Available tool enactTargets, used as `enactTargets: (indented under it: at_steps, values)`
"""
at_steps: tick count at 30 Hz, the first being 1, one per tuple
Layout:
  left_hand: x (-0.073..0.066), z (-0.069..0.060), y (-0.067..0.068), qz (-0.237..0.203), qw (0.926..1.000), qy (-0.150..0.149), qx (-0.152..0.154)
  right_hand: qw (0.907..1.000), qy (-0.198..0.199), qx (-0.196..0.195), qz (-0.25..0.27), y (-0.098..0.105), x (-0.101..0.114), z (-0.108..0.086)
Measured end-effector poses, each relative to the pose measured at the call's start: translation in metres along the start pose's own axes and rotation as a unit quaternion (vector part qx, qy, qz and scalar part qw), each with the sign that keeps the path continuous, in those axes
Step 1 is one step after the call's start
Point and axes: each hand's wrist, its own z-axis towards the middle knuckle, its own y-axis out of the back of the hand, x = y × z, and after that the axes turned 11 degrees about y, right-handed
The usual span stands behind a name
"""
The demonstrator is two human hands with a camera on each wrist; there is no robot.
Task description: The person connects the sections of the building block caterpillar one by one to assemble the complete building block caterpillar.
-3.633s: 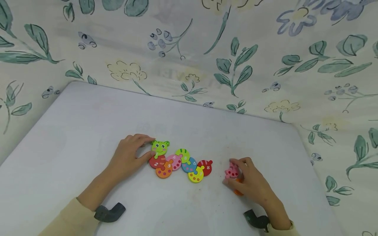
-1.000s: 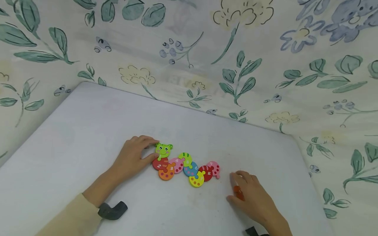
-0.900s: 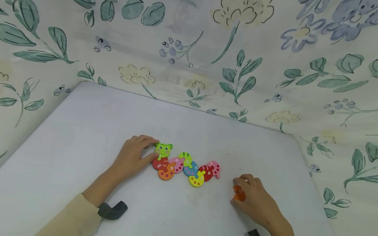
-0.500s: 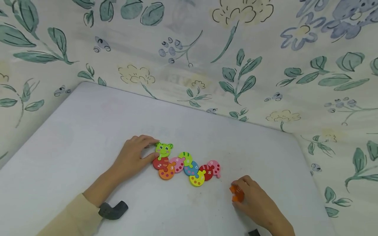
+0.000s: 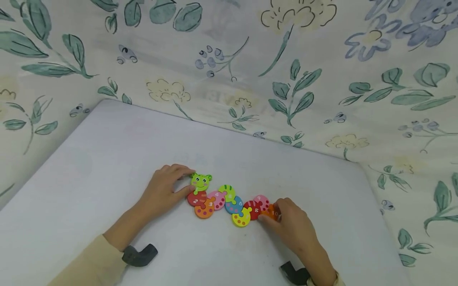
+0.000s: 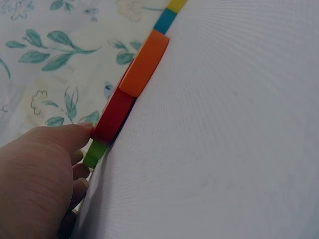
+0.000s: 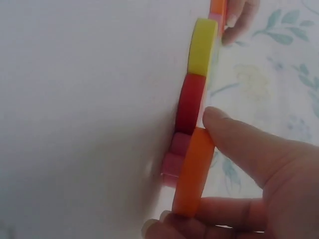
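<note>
A caterpillar puzzle lies in a zigzag on the table, with numbered round pieces joined by knobs. My left hand pinches its green head piece between thumb and fingers; the thumb tip also meets the edge of the red 2 piece. My right hand grips the orange 10 piece by its rim. That piece is at the pink 9 piece, at the chain's right end. In the right wrist view the orange piece stands slightly raised over the pink knob; whether it is seated I cannot tell.
The white table runs back to a wall hanging printed with leaves and flowers. Between the ends lie the orange 3 piece, the blue 6 piece, a yellow piece and the red 8 piece.
The pink 9 piece has left my right hand and joined the red 8. My right hand has then carried the orange 10 piece leftward to the chain's end. My left hand has stayed at the head piece.
</note>
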Motion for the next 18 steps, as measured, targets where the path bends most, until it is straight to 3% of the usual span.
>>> enactTargets:
  at_steps: [5,10,14,18]
  values:
    - [-0.001,-0.003,0.003,0.004,1.0,0.004,0.003,0.9994,-0.024,0.015,-0.022,0.001,0.007,0.0]
    - [-0.002,-0.007,0.009,0.008,0.9999,0.009,-0.007,0.9989,-0.015,0.029,-0.032,-0.002,0.012,0.001]
    - [-0.002,-0.008,0.011,0.005,0.9999,0.007,-0.01,0.9993,-0.009,0.024,-0.027,-0.005,0.012,0.002]
    - [-0.001,-0.008,0.009,0.004,0.9999,0.008,-0.008,0.9983,-0.003,0.057,-0.002,-0.004,0.006,0.002]
